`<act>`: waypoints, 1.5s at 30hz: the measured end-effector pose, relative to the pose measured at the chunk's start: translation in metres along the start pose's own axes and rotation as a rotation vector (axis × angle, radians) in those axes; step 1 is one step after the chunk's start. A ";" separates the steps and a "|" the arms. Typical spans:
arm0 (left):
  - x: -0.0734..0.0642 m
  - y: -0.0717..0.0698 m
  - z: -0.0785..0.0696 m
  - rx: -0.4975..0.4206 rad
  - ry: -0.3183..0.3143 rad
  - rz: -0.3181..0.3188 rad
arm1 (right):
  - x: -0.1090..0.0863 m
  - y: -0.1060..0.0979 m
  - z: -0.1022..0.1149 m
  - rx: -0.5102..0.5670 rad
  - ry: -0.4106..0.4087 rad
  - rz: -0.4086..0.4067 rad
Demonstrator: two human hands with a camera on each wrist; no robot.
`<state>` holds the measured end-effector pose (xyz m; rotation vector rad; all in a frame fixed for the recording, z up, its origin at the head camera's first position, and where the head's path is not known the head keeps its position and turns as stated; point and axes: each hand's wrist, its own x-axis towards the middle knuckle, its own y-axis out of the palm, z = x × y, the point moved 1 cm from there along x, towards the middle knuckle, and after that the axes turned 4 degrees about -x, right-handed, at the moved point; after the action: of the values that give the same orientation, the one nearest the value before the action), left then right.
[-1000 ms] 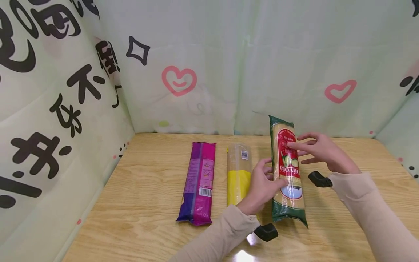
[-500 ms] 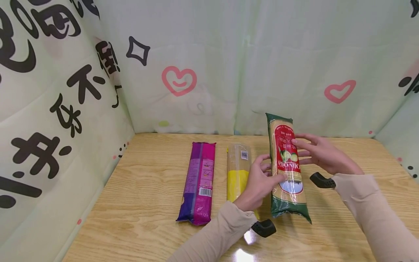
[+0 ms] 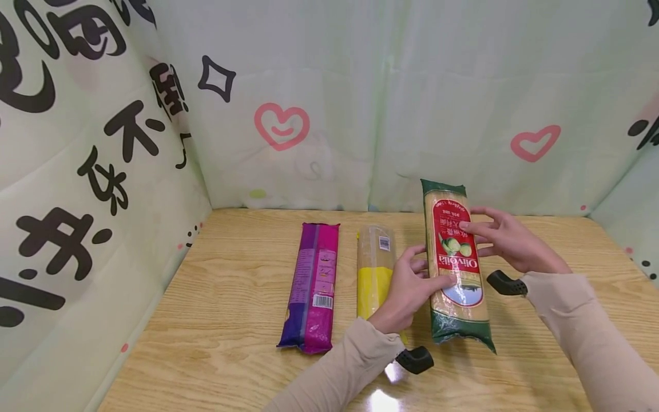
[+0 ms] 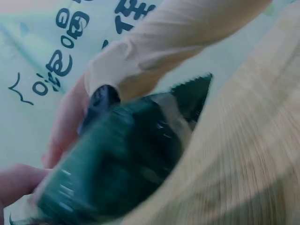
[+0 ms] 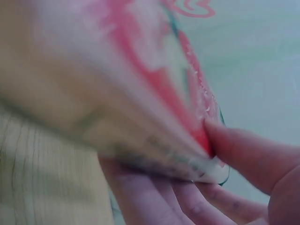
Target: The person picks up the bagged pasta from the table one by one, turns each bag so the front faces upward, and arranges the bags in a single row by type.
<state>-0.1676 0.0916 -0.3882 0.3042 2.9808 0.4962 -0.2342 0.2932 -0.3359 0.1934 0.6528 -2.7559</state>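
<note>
A bag of spaghetti (image 3: 453, 297) with green ends and a red label is held at a tilt over the right part of the table, its label upside down in the head view. My left hand (image 3: 407, 289) grips its left edge, thumb on the front and fingers behind. On the opposite edge, my right hand (image 3: 507, 237) pinches the bag; the right wrist view shows the thumb (image 5: 253, 152) on the label side and the fingers (image 5: 192, 201) underneath. The green end (image 4: 117, 154) of the bag fills the middle of the left wrist view, close over the wood.
A clear and yellow packet (image 3: 373, 286) lies left of the bag, partly hidden by my left hand. Farther left lies a purple and pink packet (image 3: 311, 286). The wooden table (image 3: 221, 303) ends at a printed cloth backdrop (image 3: 350, 143).
The bag has turned so its front faces the head camera more, and its lower end has swung slightly right. My right hand has come closer around its right edge.
</note>
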 end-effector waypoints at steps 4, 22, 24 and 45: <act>0.001 -0.001 0.005 0.009 -0.015 -0.005 | 0.000 -0.001 0.004 -0.015 -0.009 -0.004; 0.004 0.003 0.010 -0.014 -0.068 -0.045 | 0.010 -0.006 0.013 -0.069 0.021 -0.011; 0.005 0.004 0.012 -0.001 -0.072 -0.060 | 0.010 -0.006 0.012 -0.078 0.026 -0.012; 0.004 0.016 0.032 0.061 -0.162 -0.119 | 0.007 -0.002 -0.014 -0.115 0.088 -0.009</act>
<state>-0.1644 0.1174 -0.4130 0.1624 2.8393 0.3504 -0.2404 0.2995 -0.3483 0.2874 0.8348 -2.7209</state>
